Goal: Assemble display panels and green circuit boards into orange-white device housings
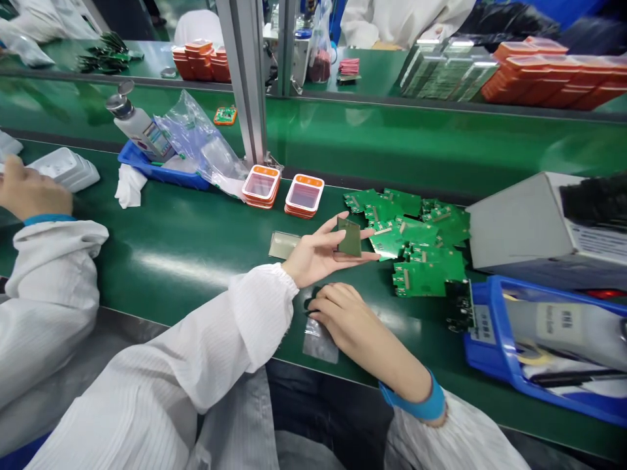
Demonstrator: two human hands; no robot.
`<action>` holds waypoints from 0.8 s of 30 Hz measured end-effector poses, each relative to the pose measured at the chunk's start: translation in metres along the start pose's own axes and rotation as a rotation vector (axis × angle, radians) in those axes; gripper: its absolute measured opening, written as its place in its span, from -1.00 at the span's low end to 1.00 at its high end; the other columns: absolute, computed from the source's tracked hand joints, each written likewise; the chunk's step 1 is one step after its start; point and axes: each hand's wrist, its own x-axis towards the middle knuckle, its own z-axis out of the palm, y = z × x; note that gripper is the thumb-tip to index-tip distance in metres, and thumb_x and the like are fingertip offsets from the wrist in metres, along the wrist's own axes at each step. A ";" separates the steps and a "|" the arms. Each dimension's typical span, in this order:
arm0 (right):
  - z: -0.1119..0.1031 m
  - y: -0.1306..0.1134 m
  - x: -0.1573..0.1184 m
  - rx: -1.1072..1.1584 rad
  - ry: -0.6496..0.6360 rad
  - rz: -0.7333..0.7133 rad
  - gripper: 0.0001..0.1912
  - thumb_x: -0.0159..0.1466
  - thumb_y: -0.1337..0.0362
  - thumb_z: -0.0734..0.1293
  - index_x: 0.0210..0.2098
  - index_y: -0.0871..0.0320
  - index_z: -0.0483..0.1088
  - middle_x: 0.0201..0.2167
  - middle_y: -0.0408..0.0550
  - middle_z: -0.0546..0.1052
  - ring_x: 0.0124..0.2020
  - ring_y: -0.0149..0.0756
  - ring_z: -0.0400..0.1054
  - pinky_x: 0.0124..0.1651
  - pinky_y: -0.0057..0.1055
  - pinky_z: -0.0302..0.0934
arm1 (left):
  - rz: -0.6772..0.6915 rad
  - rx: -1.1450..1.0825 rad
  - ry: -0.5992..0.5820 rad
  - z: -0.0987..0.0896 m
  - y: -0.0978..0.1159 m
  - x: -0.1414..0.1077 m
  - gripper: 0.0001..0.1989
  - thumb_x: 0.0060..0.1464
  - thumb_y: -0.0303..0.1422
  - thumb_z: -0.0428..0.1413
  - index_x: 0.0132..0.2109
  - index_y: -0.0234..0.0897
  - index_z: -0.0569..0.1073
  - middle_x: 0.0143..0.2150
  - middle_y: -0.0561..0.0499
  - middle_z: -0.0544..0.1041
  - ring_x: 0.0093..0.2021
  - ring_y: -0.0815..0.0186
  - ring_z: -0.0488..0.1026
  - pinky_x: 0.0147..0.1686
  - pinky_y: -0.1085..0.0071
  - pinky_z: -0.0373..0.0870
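Observation:
My left hand [321,251], reaching from a white sleeve, is closed on a small glass display panel [350,237], pinched upright between thumb and fingers. Just below, my right hand [345,313] rests on the table with its fingers curled. A dark bit [309,303] shows at its fingertips, too covered to name. Partly under that hand lies a small clear plastic film [321,343]. Another glass panel [284,245] lies flat behind my left wrist. Beyond my left fingertips spreads a pile of green circuit boards [416,228].
Two stacks of orange-and-white frames [304,196] stand behind my hands. On the right are a grey-white box [519,222] and a blue bin [494,339]. A blue tray [166,175] holds a bottle [144,134]. At left, a co-worker's hand [34,189] touches white trays [66,168].

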 end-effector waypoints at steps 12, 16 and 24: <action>0.011 -0.004 -0.015 -0.023 0.109 -0.009 -0.83 0.36 0.38 0.20 -0.20 0.17 0.44 -0.30 -0.01 0.43 -0.21 -0.22 0.27 -0.02 -0.17 0.19 | -0.002 0.008 0.008 0.001 0.000 0.001 -0.30 0.14 -0.40 0.04 0.37 -0.15 -0.03 0.11 -0.23 0.49 -0.12 0.02 0.57 0.24 -0.06 0.05; 0.009 -0.005 -0.010 0.065 0.069 0.069 -0.89 0.33 0.39 0.25 -0.28 0.15 0.42 -0.31 -0.07 0.43 -0.21 -0.26 0.28 -0.04 -0.22 0.17 | 0.004 0.006 0.024 0.002 0.001 0.001 -0.32 0.14 -0.41 0.03 0.36 -0.17 -0.01 0.09 -0.23 0.51 -0.13 0.03 0.58 0.24 -0.06 0.05; 0.007 -0.010 0.002 -0.030 -0.027 0.125 -0.83 0.32 0.48 0.20 -0.39 0.19 0.29 -0.35 -0.09 0.37 -0.26 -0.26 0.21 -0.11 -0.25 0.12 | 0.015 -0.021 0.017 0.003 0.001 0.001 -0.29 0.11 -0.42 0.06 0.35 -0.22 -0.03 -0.07 -0.14 0.60 -0.15 0.00 0.58 0.22 -0.04 0.11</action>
